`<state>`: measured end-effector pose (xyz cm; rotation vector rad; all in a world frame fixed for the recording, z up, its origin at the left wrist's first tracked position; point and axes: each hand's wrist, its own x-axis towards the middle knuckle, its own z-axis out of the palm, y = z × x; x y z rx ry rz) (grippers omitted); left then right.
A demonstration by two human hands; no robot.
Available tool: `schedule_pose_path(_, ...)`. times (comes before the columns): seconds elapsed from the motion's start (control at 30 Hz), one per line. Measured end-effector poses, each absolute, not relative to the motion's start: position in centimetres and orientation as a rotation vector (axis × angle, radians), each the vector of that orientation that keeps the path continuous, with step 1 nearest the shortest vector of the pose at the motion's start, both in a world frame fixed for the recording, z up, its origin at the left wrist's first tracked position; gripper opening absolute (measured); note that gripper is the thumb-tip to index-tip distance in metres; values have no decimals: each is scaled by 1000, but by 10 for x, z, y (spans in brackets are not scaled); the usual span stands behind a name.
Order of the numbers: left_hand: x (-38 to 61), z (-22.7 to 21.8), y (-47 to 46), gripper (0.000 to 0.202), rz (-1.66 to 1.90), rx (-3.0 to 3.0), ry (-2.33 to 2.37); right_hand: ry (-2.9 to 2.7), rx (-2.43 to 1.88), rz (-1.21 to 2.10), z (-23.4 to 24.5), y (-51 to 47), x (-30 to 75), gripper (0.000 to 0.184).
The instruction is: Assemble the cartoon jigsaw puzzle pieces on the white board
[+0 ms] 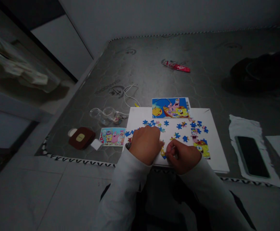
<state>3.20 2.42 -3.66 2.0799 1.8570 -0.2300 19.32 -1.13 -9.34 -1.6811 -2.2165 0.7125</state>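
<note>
My left hand is over the left part of a white board, back upward, fingers curled under and mostly hidden. What it holds, if anything, is out of sight. To its right, my right hand pinches thumb and forefinger together at a yellow and blue puzzle piece between the hands. Loose blue puzzle pieces lie about the board's middle. A joined cartoon section lies right of my right hand. Across the board's far edge rests a picture card with cartoon figures in a boat.
Left of the board are a second cartoon card, a brown case, a white square item, clear round containers and a white cable. Rightward, a phone lies on white cloth. A red wrapper lies farther back.
</note>
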Motion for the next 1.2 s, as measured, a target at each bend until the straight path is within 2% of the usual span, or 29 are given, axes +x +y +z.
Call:
schedule_pose_path(0.43, 35, -35, 23, 27, -215, 2073, 1838, -2233, -1727, 661, -95, -13, 189, 4)
schedule_pose_path(0.7, 35, -33, 26, 25, -242, 2065, 1822, -2400, -1739, 471, -97, -16, 179, 15)
schedule_pose_path(1.2, 36, -33, 26, 25, -244, 2076, 1823, -2253, -1716, 658, -97, -16, 190, 8)
